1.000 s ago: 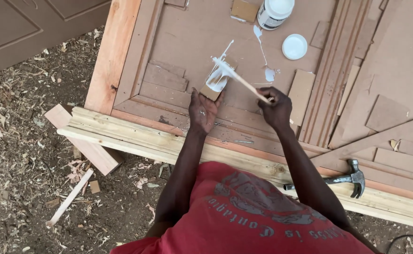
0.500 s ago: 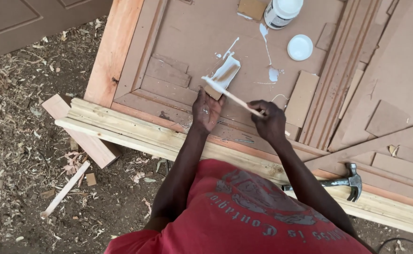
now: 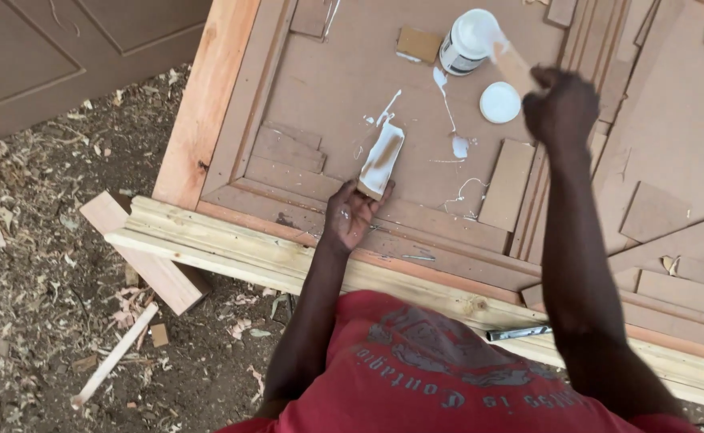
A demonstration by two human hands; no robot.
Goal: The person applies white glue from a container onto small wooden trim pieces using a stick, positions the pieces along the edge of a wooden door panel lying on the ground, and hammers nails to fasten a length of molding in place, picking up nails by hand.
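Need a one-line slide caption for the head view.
Left hand holds a glue-coated wood block; right hand dips a stick into the glue jar.

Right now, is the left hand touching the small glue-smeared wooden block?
Touching. The head view shows the left hand with fingertips gripping the near end of the glue-smeared wooden block.

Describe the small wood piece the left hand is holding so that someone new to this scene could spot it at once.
Start at the big brown door panel lying flat. Near its lower edge, the left hand pinches a small wood block. Unlike the bare brown offcuts around it, its top face is smeared with white glue.
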